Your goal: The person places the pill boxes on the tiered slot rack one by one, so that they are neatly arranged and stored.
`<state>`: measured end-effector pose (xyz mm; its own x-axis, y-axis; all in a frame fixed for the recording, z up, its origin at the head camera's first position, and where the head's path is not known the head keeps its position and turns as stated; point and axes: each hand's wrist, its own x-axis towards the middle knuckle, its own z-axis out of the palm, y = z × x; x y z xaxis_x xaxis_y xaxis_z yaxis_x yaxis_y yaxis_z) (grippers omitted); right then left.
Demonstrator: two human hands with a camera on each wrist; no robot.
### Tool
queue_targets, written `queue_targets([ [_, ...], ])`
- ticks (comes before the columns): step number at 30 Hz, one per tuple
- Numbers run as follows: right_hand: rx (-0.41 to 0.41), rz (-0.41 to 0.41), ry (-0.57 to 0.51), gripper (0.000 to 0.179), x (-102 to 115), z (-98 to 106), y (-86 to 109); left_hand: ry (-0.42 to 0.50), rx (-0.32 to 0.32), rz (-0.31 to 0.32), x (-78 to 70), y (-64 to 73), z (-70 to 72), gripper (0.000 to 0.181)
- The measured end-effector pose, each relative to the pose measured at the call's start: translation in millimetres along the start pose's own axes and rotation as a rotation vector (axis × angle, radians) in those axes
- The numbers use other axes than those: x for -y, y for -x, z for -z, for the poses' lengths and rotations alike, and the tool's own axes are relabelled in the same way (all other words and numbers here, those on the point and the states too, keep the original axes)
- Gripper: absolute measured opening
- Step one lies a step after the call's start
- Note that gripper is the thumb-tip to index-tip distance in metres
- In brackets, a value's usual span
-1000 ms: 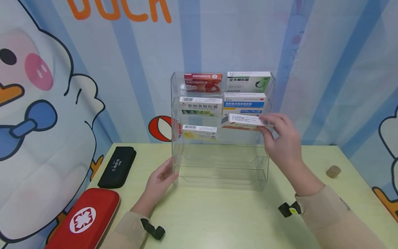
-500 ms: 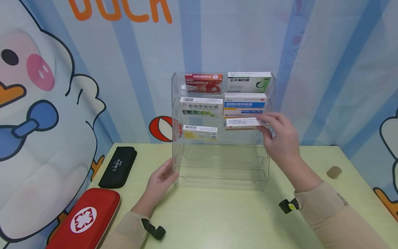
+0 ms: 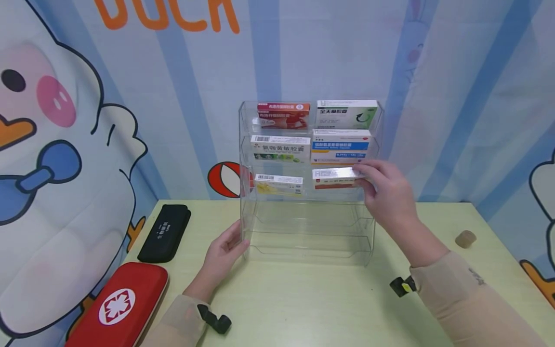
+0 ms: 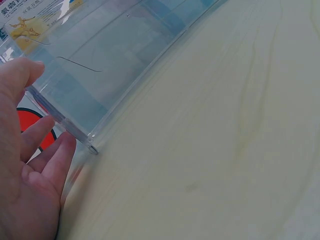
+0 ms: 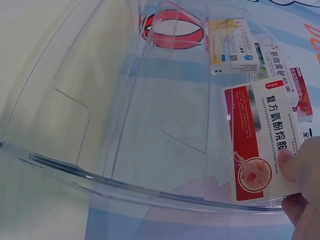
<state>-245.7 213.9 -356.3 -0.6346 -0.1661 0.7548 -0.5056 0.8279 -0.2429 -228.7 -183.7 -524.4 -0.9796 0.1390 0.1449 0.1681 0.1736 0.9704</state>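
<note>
My right hand (image 3: 390,195) pinches the right end of a white and red medicine box (image 3: 333,177) between thumb and fingers. The box sits at the third tier of a clear acrylic display rack (image 3: 310,234), right of a yellow and white medicine box (image 3: 279,185). Its printed red and white front (image 5: 260,140) faces the right wrist camera. At the rack's lower left side, my left hand (image 3: 223,253) grips the side panel. In the left wrist view, the thumb (image 4: 22,75) lies over the panel's front edge and the other fingers are outside it.
Red (image 3: 284,115) and green-white (image 3: 347,114) boxes fill the top tier; grey-white (image 3: 280,149) and blue-white (image 3: 340,146) boxes the second. A black case (image 3: 165,233) and red zip case (image 3: 119,303) lie left. A small brown cylinder (image 3: 465,239) stands right on the table.
My right hand has lowered the white and red box from a tilted pose to level in the third tier, with a slight shift left. The left hand stays on the rack.
</note>
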Motion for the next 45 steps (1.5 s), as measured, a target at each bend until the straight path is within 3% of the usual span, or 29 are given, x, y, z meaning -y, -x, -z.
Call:
queue_targets([
  [11,-0.026,0.12,0.074,0.031,-6.1,-10.8,7.5,-0.013,-0.002,0.009,-0.2,-0.6,1.4,0.067],
  [31,0.001,0.129,0.126,0.029,-3.9,-10.5,-1.8,-0.012,0.001,0.027,-2.9,0.4,-0.4,0.066],
  [45,0.014,0.137,0.116,0.029,-7.8,-16.3,5.1,-0.016,-0.002,0.021,0.0,-0.1,0.2,0.066],
])
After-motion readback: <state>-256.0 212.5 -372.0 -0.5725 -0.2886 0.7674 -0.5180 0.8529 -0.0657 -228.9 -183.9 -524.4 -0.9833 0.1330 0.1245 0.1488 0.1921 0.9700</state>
